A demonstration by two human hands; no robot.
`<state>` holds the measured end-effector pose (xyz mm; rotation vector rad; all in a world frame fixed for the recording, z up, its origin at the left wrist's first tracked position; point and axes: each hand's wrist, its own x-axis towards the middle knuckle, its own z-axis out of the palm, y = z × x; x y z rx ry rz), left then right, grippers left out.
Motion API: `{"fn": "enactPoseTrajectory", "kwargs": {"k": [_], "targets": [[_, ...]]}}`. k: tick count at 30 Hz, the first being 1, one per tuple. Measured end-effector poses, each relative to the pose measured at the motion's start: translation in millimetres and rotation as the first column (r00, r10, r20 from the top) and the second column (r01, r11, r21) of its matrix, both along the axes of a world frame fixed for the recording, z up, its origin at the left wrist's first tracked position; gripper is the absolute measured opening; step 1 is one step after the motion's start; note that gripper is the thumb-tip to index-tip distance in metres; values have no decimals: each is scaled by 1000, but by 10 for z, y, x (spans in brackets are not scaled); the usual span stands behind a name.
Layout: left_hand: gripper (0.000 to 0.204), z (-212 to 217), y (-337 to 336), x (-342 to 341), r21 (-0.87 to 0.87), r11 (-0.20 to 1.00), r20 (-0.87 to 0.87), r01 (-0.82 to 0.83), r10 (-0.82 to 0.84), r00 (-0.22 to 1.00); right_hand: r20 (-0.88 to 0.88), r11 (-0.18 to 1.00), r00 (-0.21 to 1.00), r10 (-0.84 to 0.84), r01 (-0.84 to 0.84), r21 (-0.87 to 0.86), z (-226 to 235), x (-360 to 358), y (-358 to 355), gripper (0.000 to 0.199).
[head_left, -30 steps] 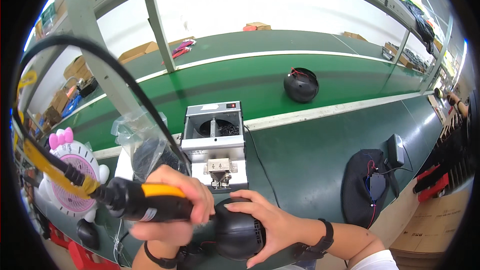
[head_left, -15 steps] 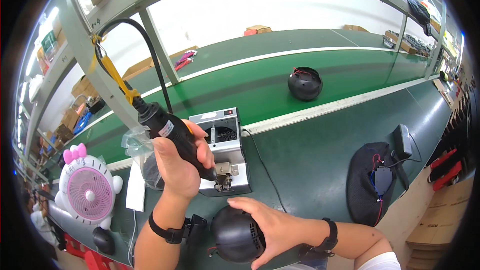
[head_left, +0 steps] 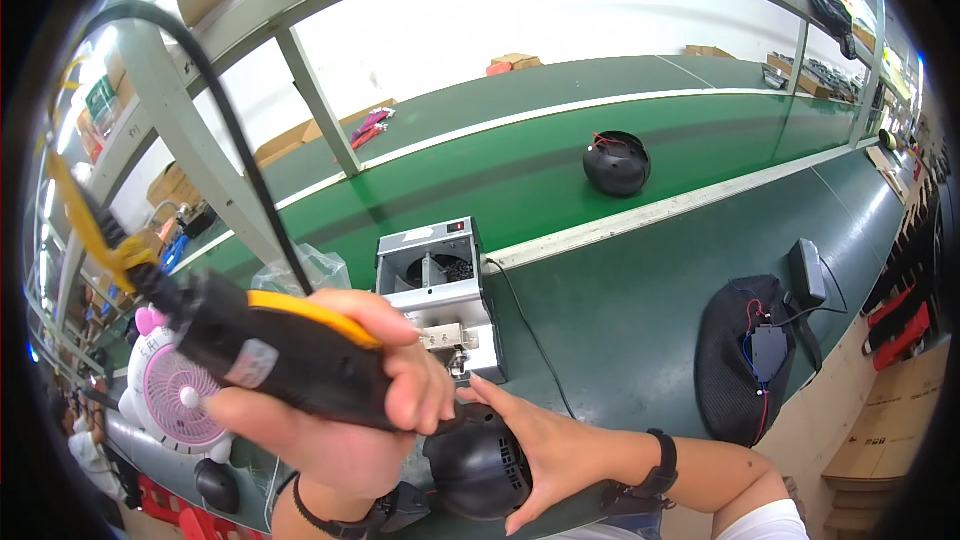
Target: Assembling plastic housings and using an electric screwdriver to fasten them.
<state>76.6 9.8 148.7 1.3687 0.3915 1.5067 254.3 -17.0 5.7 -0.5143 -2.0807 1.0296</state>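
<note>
With left hand (head_left: 345,452), gripping black-and-yellow power driver (head_left: 290,365); with right hand (head_left: 550,445), cupping black round shell (head_left: 468,465). Probably driving a screw; next, hold driver square, shell steady.

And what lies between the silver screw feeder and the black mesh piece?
A thin black cable, lying on the dark green tabletop; the head view shows it.

A pale label (head_left: 252,364) (too blurred to read) sits on the black power screwdriver (head_left: 315,372); dark handwritten characters (head_left: 150,351) mark the fan (head_left: 172,392).
</note>
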Motion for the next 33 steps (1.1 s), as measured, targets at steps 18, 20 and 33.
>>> {"fn": "enactPoseTrajectory", "kwargs": {"k": [18, 20, 33], "targets": [[85, -106, 73, -3, 3, 999, 90, -45, 44, 995, -17, 999, 999, -37, 37, -3, 160, 37, -19, 147], [85, -101, 73, -1, 4, 999, 84, -50, 49, 995, -11, 999, 999, -36, 36, 11, 156, 33, -21, 145], [84, -91, 54, 13, 18, 996, 59, -89, 87, 994, -25, 995, 998, -51, 53, 79, 156, 27, -36, 133]]}}
